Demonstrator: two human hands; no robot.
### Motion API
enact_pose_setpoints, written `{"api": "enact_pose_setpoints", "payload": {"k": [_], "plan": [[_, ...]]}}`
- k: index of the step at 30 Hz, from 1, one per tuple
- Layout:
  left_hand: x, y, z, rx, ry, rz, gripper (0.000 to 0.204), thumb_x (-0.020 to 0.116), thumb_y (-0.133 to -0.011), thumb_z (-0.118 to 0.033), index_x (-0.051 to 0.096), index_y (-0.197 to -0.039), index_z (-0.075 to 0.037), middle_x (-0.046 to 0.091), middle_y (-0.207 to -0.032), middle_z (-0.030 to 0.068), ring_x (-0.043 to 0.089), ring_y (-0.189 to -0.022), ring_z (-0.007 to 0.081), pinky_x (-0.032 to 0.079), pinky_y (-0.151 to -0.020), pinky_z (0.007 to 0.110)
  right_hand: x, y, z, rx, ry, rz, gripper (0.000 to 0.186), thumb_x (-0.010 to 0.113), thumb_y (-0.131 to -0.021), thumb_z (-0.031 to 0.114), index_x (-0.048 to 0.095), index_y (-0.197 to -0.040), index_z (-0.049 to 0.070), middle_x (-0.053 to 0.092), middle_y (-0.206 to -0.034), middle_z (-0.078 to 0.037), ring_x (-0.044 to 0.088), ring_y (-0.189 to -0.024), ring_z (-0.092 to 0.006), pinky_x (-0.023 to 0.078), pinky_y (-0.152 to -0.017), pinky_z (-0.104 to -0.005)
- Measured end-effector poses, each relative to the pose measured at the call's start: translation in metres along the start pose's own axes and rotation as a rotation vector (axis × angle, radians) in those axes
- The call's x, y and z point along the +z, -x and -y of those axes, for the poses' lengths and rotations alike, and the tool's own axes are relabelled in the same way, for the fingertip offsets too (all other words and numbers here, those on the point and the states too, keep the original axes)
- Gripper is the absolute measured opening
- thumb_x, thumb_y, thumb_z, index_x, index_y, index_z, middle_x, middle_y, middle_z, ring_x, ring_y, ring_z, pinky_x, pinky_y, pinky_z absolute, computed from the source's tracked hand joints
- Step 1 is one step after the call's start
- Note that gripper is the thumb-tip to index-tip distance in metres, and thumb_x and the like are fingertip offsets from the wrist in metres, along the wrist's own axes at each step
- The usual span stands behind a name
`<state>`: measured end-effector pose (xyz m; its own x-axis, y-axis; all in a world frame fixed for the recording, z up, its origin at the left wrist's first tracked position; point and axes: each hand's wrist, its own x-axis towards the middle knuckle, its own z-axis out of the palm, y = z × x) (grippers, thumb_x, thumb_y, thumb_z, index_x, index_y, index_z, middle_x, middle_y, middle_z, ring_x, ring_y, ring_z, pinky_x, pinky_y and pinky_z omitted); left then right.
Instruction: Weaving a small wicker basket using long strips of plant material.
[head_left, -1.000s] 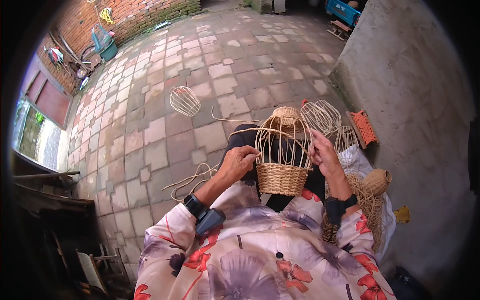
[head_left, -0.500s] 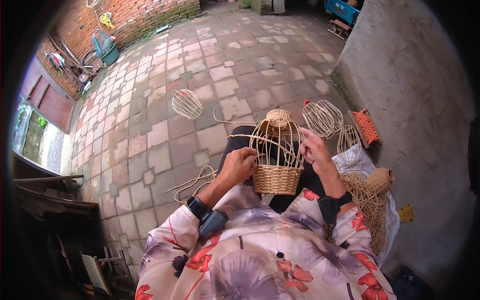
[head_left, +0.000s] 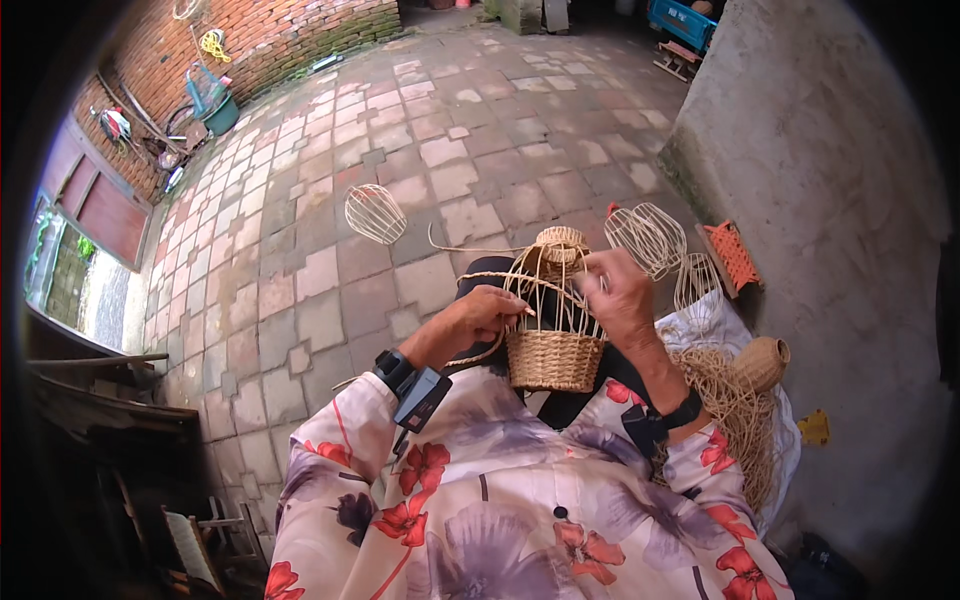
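Note:
A half-woven basket rests upright on my lap, its lower band tightly plaited in tan straw cord. Bare pale ribs rise from that band to a woven collar at the top. At the ribs' left side, my left hand is closed, its fingertips pinching a straw cord. A length of straw cord trails below that hand, and another strand loops around the ribs' upper left. My right hand is raised against the ribs' upper right; motion smears its fingers, so what they hold is unclear.
Bare rib frames lie on the paving: one ahead, more to the right. A heap of straw cord and a woven vessel sit on a white sack. Close by are an orange-webbed stool and a grey wall.
My right hand has moved up and inward over the ribs. My left hand has shifted slightly right and up, its fingertips now among the ribs, and the cord below it has moved.

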<state>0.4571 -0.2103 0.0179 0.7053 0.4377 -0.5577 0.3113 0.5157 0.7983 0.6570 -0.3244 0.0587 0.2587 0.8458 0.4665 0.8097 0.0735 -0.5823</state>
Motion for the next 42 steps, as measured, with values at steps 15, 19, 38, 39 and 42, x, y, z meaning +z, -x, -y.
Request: {"api": "enact_pose_setpoints", "payload": {"k": [15,19,38,39,42], "plan": [[0.019,-0.029,0.003,0.524,-0.936,-0.381,0.031,0.058,-0.083,-0.034,0.064,-0.08,-0.004,0.064,-0.073,0.0101,0.061,-0.064,0.0246,0.047,-0.061,0.038,0.005,0.028,0.018,-0.16,-0.024,0.266,0.01,0.064,-0.073,0.008,0.057,-0.077,0.003,0.054,-0.074,-0.011,0.06,-0.068,-0.0246,0.048,-0.058,-0.0354],[0.017,-0.033,-0.001,0.496,-0.993,-0.425,0.033,0.058,-0.081,-0.036,0.066,-0.083,-0.005,0.066,-0.079,0.0164,0.064,-0.075,0.0327,0.05,-0.07,0.043,-0.033,0.033,0.002,0.104,-0.297,0.203,0.008,0.063,-0.077,0.005,0.057,-0.075,0.0,0.055,-0.064,-0.005,0.052,-0.055,-0.0112,0.042,-0.051,-0.0272],[0.06,0.03,-0.015,0.834,-0.979,-0.579,0.011,0.066,-0.08,-0.012,0.063,-0.078,-0.001,0.064,-0.069,0.0169,0.065,-0.063,0.0317,0.05,-0.058,0.038,0.005,0.019,-0.028,0.245,-0.381,0.214,0.015,0.062,-0.082,0.018,0.066,-0.083,0.003,0.065,-0.069,-0.012,0.064,-0.063,-0.0216,0.049,-0.061,-0.033],[0.059,0.031,-0.013,0.818,-1.01,-0.603,0.01,0.065,-0.08,-0.011,0.063,-0.078,-0.002,0.064,-0.069,0.0171,0.065,-0.063,0.0316,0.05,-0.058,0.039,0.008,0.019,-0.029,0.255,-0.338,0.203,0.019,0.06,-0.083,0.022,0.067,-0.083,0.005,0.066,-0.074,-0.014,0.065,-0.069,-0.0306,0.05,-0.063,-0.0369],[0.055,0.026,-0.008,0.824,-1.036,-0.634,0.012,0.066,-0.081,-0.012,0.064,-0.08,0.0,0.064,-0.067,0.0159,0.065,-0.06,0.0263,0.05,-0.057,0.036,0.013,0.02,-0.028,0.232,-0.227,0.168,0.017,0.059,-0.082,0.022,0.068,-0.083,0.007,0.066,-0.075,-0.014,0.065,-0.073,-0.0332,0.051,-0.065,-0.0405]]}}
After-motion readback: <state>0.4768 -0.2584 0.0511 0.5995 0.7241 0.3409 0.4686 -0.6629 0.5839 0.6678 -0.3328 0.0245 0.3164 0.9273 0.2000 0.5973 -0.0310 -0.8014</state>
